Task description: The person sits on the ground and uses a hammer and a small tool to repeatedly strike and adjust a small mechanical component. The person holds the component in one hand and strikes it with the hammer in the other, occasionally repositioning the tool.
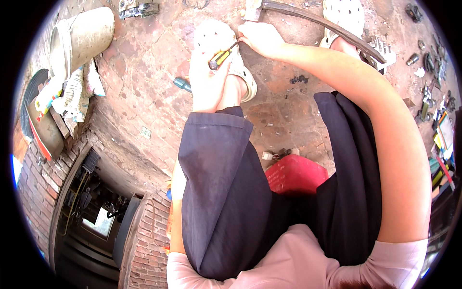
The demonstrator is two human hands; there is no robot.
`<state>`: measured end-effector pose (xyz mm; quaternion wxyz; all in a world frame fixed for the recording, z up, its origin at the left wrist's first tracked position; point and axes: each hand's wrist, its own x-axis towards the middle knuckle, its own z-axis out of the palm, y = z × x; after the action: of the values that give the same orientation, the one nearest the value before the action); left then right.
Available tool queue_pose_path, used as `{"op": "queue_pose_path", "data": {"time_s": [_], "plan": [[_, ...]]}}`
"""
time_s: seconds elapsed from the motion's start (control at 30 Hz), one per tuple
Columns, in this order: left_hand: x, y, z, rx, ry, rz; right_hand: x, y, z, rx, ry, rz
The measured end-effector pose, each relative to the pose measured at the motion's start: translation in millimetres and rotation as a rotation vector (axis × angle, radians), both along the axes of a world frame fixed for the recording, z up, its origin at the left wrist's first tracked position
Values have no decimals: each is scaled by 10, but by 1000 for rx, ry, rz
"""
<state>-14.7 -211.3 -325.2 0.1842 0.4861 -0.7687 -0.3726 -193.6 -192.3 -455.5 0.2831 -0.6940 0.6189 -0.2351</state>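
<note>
A small screwdriver (220, 59) with a yellow and black handle lies in my left hand (208, 82), its thin shaft pointing up and to the right. My left fingers are closed around the handle, just above my left foot in a white clog (216, 34). At the shaft's far end, my right hand (263, 39) has its thumb and fingertips pinched together. Whatever sits between those fingertips is too small to make out. Beside my left wrist, a dark teal handle-like piece (182, 84) rests on the ground, partly covered by the hand.
A hammer (317, 21) with a long dark handle lies beyond my right hand, reaching across my right clog (344, 17). Beneath me is a red box-like seat (296, 174). A whitish bucket (91, 38) lies tipped at far left; scattered metal parts (426, 101) cover the right side.
</note>
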Motion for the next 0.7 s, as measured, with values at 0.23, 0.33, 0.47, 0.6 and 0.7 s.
{"op": "queue_pose_path", "data": {"time_s": [0.23, 0.33, 0.47, 0.6, 0.7], "plan": [[-18, 30, 73, 7, -54, 35, 20, -18, 54, 56, -27, 13], [-79, 20, 100, -23, -56, 23, -20, -13, 40, 47, -40, 20], [-43, -21, 15, -19, -57, 63, 29, -6, 49, 37, -39, 14], [-131, -41, 28, -37, -64, 44, -6, -15, 21, 36, -25, 32], [-142, -57, 57, -44, -107, 33, -12, -11, 16, 23, -21, 42]]}}
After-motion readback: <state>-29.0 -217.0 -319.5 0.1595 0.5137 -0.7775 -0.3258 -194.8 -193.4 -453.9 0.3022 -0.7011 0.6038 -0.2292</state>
